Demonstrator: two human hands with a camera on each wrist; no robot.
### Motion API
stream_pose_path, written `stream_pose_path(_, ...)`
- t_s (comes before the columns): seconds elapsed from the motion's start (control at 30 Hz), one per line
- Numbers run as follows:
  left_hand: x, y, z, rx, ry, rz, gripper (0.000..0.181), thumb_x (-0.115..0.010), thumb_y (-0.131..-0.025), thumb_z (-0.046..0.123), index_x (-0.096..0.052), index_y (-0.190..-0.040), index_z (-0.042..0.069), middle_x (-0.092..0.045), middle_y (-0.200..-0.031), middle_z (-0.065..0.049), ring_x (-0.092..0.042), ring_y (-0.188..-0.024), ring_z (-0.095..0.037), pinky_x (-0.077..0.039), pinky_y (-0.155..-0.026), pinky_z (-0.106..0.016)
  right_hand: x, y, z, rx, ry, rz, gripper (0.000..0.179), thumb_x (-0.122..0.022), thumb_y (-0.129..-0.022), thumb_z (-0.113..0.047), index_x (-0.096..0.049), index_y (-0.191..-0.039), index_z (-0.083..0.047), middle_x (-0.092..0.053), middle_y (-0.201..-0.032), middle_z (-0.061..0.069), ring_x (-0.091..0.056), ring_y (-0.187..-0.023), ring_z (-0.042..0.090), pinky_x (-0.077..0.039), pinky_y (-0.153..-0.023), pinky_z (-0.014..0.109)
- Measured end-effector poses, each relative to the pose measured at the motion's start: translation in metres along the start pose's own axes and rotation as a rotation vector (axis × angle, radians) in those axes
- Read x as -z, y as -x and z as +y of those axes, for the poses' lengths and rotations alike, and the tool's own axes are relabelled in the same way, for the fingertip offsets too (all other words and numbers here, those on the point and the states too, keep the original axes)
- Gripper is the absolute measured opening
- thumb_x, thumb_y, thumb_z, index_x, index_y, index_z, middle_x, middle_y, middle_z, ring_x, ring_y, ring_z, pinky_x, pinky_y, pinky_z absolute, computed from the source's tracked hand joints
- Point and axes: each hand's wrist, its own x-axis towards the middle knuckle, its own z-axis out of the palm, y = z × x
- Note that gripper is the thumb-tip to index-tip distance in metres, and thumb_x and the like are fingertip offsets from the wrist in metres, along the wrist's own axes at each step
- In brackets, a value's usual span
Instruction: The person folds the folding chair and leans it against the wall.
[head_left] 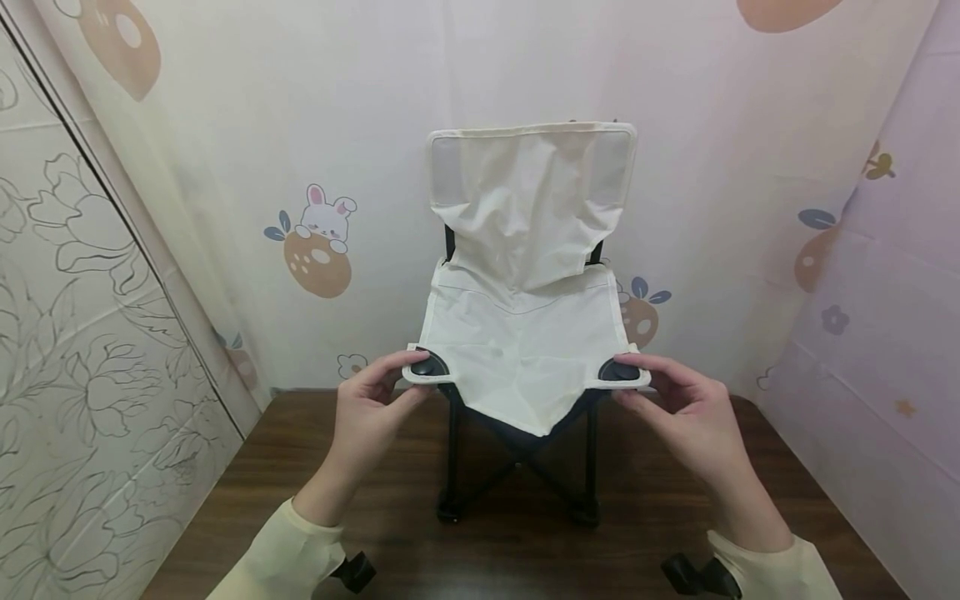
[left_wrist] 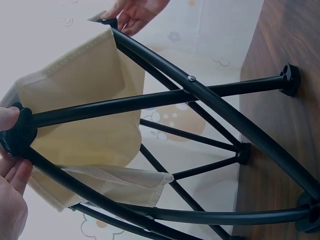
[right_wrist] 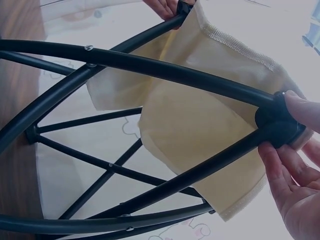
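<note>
A small folding chair (head_left: 525, 333) with a cream fabric seat and back stands unfolded on a brown wooden table. Its black tube legs (left_wrist: 110, 104) cross in X shapes below the seat. At the seat's front left corner, my left hand (head_left: 375, 400) pinches the black plastic corner piece (head_left: 429, 364) between thumb and fingers. My right hand (head_left: 682, 408) grips the matching corner piece (right_wrist: 277, 120) at the front right. Between the two corners the seat's front edge dips to a point. The backrest (head_left: 528, 192) is upright, its fabric creased in the middle.
Dark wood grain shows on the tabletop (head_left: 517, 558) around the chair feet. Close behind the chair hangs a pale curtain (head_left: 225, 167) printed with rabbits and carrots. A flower-patterned panel (head_left: 82, 375) borders the left side, and another printed curtain (head_left: 877, 358) the right.
</note>
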Motion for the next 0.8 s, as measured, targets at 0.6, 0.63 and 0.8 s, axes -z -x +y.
stream_pose_path(0.6, -0.0014, -0.0007, 0.0022, 0.012, -0.003, 0.003, 0.040, -0.077, -0.090, -0.020, -0.075, -0.127, -0.005, -0.074, -0.126, -0.026, -0.076, -0.115, -0.023, -0.065, -0.091, -0.037, 0.0000, -0.0015, -0.0005, -0.014, 0.025, -0.014, 0.046, -0.080, -0.087, 0.021, -0.074, -0.130, 0.006, -0.080, -0.119, 0.001, -0.075, -0.103, 0.011, -0.062, -0.090, 0.022)
stream_pose_path(0.63, -0.0017, -0.0008, 0.0022, 0.010, -0.001, 0.003, 0.040, -0.077, -0.090, -0.020, -0.075, -0.127, -0.005, -0.074, -0.126, -0.026, -0.076, -0.115, -0.023, -0.065, -0.091, -0.037, 0.0000, -0.0017, -0.0005, -0.014, 0.029, -0.015, 0.046, -0.080, -0.087, 0.021, -0.074, -0.131, 0.005, -0.080, -0.119, 0.000, -0.075, -0.103, 0.011, -0.061, -0.090, 0.022)
stream_pose_path(0.8, -0.0021, -0.0023, 0.0040, 0.016, 0.006, 0.003, 0.039, -0.077, -0.090, -0.020, -0.075, -0.126, -0.006, -0.074, -0.126, -0.026, -0.076, -0.116, -0.023, -0.065, -0.091, -0.038, -0.0001, -0.0026, -0.0010, -0.019, 0.047, -0.009, 0.047, -0.081, -0.087, 0.020, -0.074, -0.131, 0.004, -0.080, -0.119, -0.001, -0.075, -0.103, 0.011, -0.061, -0.091, 0.021)
